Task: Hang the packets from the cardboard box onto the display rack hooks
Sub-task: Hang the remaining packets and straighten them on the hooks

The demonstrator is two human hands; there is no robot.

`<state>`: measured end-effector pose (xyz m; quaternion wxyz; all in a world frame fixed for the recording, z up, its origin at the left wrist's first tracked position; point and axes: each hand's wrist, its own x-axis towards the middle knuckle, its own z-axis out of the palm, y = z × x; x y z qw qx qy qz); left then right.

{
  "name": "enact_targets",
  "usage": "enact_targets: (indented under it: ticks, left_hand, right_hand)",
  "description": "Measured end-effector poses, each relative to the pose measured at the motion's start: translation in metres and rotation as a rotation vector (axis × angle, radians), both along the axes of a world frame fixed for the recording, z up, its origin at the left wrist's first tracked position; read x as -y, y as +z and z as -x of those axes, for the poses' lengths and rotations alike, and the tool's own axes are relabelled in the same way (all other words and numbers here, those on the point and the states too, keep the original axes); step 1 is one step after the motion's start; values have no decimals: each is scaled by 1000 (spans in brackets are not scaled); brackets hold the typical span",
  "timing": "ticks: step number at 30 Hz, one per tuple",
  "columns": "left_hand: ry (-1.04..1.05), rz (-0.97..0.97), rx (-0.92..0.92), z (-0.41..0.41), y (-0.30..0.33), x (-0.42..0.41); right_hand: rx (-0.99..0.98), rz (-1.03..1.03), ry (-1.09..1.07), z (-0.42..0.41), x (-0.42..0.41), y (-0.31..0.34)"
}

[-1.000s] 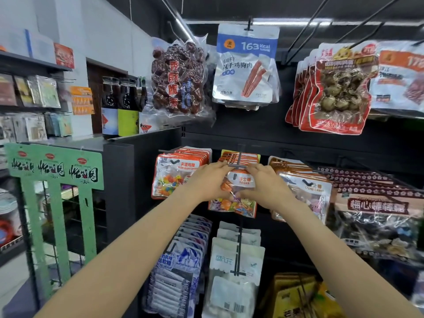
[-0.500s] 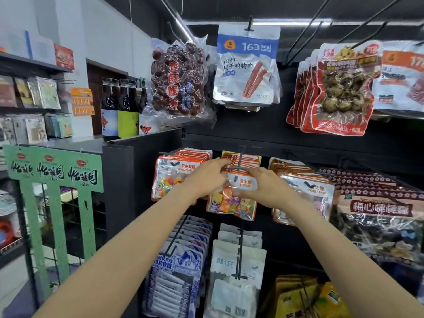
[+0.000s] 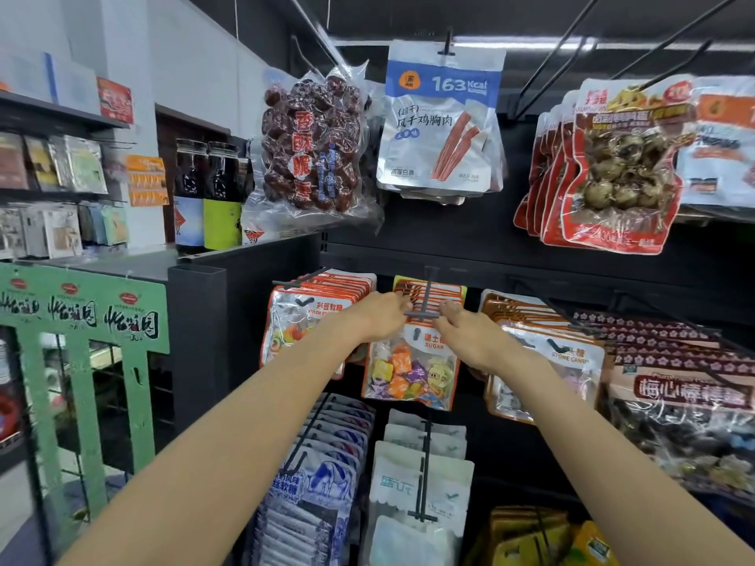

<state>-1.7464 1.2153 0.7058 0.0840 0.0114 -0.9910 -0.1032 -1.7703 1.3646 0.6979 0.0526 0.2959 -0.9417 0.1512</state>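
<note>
Change since earlier frame: both hands have risen from the body of the candy packet [image 3: 412,367] to its top edge at the hook crossbar [image 3: 423,317]; the packet front is now uncovered.
Left hand [image 3: 378,314]: fingers together, pinching the packet's upper left corner, touching the crossbar's left end.
Right hand [image 3: 463,330]: fingers closed on the upper right corner, touching the crossbar's right end.
Candy packet: directly below the crossbar, upright, front of its row. Its hang hole [image 3: 417,332] appears to sit just below the crossbar, so it is probably not yet threaded; the angle leaves this uncertain.
Hook load: a row of orange-edged packets [image 3: 431,294] already hangs behind the crossbar.
Progress: rack well stocked; this packet is at the threading stage. Cardboard box is not in view, so the remaining count cannot be told.
Writing, held packet: "SUGAR".
Left of crossbar: packets [image 3: 304,320] marked "KOLOR" with further letters cut off.
Right of crossbar: packets [image 3: 559,353] marked "STONE CANDY".
Above crossbar: white and blue pouch [image 3: 443,124] marked "163 Kcal".
Far left of crossbar: green stand [image 3: 81,312], script too stylised to read.
</note>
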Motion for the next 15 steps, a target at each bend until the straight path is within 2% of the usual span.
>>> enact_targets:
  ticks: [8,11,15]
  left_hand:
    - [-5,8,31,4,-1,2]
    - [-11,19,-45,9,3,6]
    - [-6,-68,-34,16,4,0]
  right_hand:
    - [39,-4,-27,3,-2,5]
    - [39,25,-41,14,3,10]
    - [59,9,-63,19,8,13]
